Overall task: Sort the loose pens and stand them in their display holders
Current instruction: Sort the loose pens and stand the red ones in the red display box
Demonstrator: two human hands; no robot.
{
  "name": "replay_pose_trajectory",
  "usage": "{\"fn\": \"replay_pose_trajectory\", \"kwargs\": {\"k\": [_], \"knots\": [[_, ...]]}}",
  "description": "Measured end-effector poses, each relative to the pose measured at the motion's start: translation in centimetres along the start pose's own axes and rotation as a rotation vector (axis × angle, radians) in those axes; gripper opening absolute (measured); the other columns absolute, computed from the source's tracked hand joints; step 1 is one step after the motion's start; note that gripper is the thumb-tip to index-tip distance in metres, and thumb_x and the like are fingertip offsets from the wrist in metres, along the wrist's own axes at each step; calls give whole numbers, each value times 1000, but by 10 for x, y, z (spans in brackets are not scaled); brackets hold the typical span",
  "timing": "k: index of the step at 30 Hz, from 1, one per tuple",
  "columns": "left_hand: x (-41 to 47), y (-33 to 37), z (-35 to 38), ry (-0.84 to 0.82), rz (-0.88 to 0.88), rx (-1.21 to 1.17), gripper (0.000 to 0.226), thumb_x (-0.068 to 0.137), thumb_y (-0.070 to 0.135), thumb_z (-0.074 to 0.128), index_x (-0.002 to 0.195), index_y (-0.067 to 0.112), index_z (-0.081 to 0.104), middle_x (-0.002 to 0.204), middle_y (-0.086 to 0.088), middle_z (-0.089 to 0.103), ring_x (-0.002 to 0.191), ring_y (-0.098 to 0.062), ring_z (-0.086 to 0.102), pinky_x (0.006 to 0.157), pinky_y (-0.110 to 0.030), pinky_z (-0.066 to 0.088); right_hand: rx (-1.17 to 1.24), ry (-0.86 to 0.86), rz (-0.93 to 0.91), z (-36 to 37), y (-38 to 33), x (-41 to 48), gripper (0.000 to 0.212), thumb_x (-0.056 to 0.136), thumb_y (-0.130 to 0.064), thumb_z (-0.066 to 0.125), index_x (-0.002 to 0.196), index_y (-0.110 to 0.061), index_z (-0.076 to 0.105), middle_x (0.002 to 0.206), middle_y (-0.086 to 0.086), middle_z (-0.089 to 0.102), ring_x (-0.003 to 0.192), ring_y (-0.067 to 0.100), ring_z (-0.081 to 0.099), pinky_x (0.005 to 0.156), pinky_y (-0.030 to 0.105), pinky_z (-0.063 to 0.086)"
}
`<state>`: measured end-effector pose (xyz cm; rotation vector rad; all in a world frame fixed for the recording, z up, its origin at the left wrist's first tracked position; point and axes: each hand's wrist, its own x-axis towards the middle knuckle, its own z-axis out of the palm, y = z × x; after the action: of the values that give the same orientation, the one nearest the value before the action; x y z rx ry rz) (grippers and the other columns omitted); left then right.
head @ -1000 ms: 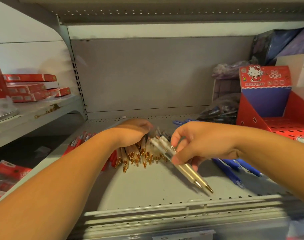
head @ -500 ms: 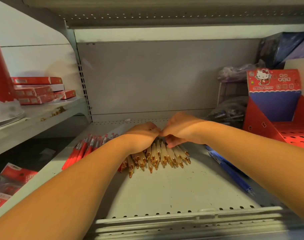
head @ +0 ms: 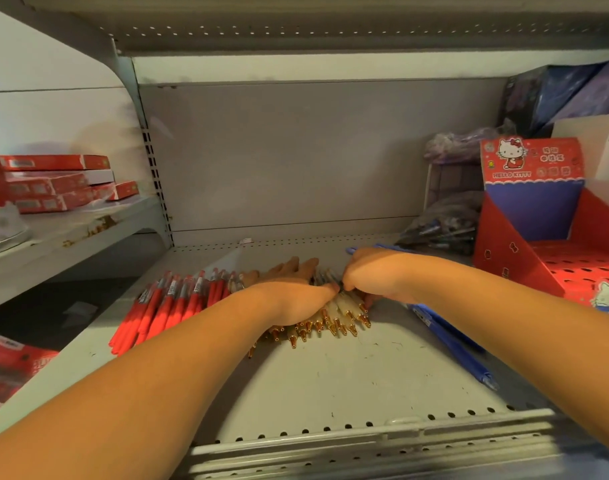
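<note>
Pens [head: 334, 318] with gold tips lie fanned on the shelf [head: 331, 386], midway. Our left hand [head: 291, 291] lies flat on them, fingers straight. Our right hand [head: 374, 275] pinches their back ends. Red pens [head: 168, 306] at left, blue pens [head: 448, 339] at right, display holder [head: 504, 247] far right.

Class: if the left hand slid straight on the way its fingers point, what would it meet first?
Probably the shelf's back panel. The left hand lies flat on the gold-tipped pens, and only bare shelf floor shows ahead, though depth is unclear.
</note>
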<state>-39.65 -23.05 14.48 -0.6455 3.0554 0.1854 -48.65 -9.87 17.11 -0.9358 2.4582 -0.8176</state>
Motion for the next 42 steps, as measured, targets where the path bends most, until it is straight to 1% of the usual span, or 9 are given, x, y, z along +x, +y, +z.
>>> {"fn": "replay_pose_trajectory", "kwargs": {"k": [2,9,14,20,21,23,26,32,42], "knots": [[4,1,0,-20,12,9,77,91,76,21,155,40,-3,166,4,-4,152,-29,4,118,-59,2,16,-8,16,-3,2,-5,24,89,3,53,112,8,60,79,5,60,62,11,60,45,16,48],[10,-2,3,-53,38,26,79,90,78,18,154,41,-8,166,6,-7,152,-28,2,120,-59,3,59,-42,-8,-6,5,-11,31,87,5,54,118,6,61,118,23,64,96,28,69,52,16,52],[5,2,-6,-32,-14,26,79,89,79,13,154,40,-7,166,3,-5,152,-31,0,118,-60,2,78,-36,-61,-20,15,-11,29,89,2,55,118,6,60,116,22,64,87,20,63,80,29,58],[1,35,-17,63,156,37,67,92,73,26,148,37,27,157,0,33,139,-28,36,113,-50,28,-116,114,-5,-54,29,-12,36,94,-4,47,125,13,54,115,35,57,127,30,45,94,46,51],[0,43,-18,68,207,39,65,91,72,27,145,37,32,148,0,43,129,-25,45,108,-46,34,-134,147,10,-60,33,-14,37,92,-5,47,123,12,53,111,37,54,77,36,43,86,48,52],[1,60,-17,60,312,6,54,94,68,32,140,40,39,125,6,55,98,-9,54,87,-24,40,-218,165,10,-70,44,-17,36,91,-9,48,121,11,54,118,36,54,100,54,54,90,58,47],[10,84,-14,-30,409,-80,47,96,64,40,137,41,46,123,8,58,81,3,48,61,-8,26,-357,67,48,-75,60,-22,33,93,-25,55,104,5,63,86,24,57,70,30,49,70,47,46],[34,105,0,-176,419,-184,72,88,66,55,149,34,34,150,5,45,127,-17,48,87,-18,34,-405,-84,45,-71,76,-28,46,92,-45,57,126,-14,60,127,12,61,115,29,59,103,46,46],[69,99,-24,-284,338,-143,75,77,55,73,143,38,40,141,15,49,124,-10,48,104,-28,34,-367,-50,-12,-73,85,-21,39,81,-48,67,104,-17,68,97,1,71,84,16,66,66,25,49]]}}
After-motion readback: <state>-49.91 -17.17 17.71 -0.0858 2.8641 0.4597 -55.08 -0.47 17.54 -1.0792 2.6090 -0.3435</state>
